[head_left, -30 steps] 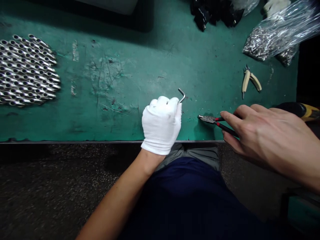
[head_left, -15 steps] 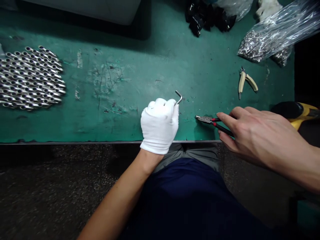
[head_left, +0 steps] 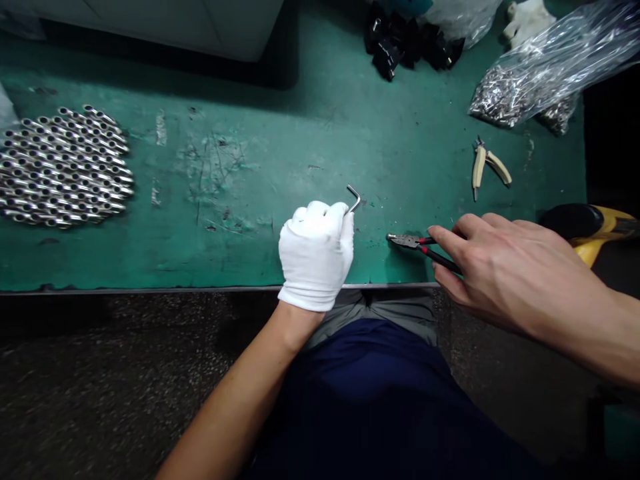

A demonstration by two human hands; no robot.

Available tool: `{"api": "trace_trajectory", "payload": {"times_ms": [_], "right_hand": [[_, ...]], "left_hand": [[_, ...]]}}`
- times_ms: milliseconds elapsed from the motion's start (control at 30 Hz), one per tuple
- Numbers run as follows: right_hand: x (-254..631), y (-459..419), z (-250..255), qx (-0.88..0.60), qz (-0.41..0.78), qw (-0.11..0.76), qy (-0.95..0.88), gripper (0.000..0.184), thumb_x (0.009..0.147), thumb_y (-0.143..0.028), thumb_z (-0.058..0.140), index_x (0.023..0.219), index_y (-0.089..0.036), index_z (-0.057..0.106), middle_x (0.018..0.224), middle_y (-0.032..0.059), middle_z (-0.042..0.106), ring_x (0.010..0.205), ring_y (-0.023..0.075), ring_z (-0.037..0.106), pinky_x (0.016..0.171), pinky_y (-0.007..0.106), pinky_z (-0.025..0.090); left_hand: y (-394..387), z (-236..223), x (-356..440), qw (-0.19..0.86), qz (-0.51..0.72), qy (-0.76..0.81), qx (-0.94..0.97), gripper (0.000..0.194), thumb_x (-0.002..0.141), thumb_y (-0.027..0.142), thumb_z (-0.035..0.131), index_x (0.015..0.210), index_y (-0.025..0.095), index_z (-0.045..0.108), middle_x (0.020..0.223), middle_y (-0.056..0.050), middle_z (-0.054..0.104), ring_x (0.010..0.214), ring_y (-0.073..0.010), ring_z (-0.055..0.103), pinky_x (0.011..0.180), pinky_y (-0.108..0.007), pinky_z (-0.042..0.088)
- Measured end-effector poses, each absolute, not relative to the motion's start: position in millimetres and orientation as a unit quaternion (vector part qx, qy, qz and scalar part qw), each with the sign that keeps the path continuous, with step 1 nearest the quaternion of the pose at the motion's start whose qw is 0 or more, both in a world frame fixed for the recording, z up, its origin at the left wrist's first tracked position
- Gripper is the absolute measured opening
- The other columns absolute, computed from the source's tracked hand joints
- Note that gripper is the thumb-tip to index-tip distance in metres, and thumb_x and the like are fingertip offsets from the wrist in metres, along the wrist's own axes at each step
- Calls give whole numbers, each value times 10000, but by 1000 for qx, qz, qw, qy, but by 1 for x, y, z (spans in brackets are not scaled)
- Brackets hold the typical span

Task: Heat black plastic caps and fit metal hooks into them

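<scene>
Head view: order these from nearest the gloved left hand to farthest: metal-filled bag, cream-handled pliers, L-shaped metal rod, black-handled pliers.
1. L-shaped metal rod: in that left hand.
2. Black-handled pliers: in the right hand.
3. Cream-handled pliers: farther right.
4. Metal-filled bag: upper right.

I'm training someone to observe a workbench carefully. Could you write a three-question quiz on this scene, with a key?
1. True or false: the left hand wears a white glove.
2. The right hand holds: A) scissors; B) red-and-black-handled pliers; C) a brush.
3. Fill in the missing word: the bent metal rod sticks out of the ... hand.
Key: 1 true; 2 B; 3 left.
</scene>
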State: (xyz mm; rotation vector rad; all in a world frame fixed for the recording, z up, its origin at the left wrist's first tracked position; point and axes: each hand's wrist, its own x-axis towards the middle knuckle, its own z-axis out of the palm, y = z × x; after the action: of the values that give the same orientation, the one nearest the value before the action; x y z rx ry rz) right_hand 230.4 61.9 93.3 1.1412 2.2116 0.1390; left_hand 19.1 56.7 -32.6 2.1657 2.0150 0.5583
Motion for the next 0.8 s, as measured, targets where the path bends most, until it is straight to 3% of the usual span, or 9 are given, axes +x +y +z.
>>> {"api": "trace_trajectory", "payload": {"times_ms": [800], "right_hand": [[231, 70, 96, 386, 63, 321, 862, 297, 970, -414, 394, 1050, -203, 588, 804, 80, 517, 716, 278, 506, 603, 365, 215]], "left_hand": [[57, -32, 19, 37, 184, 665, 723, 286, 1012, 375, 422, 1074, 227, 659, 936, -88, 650, 848, -258, 557, 697, -356, 354]]}}
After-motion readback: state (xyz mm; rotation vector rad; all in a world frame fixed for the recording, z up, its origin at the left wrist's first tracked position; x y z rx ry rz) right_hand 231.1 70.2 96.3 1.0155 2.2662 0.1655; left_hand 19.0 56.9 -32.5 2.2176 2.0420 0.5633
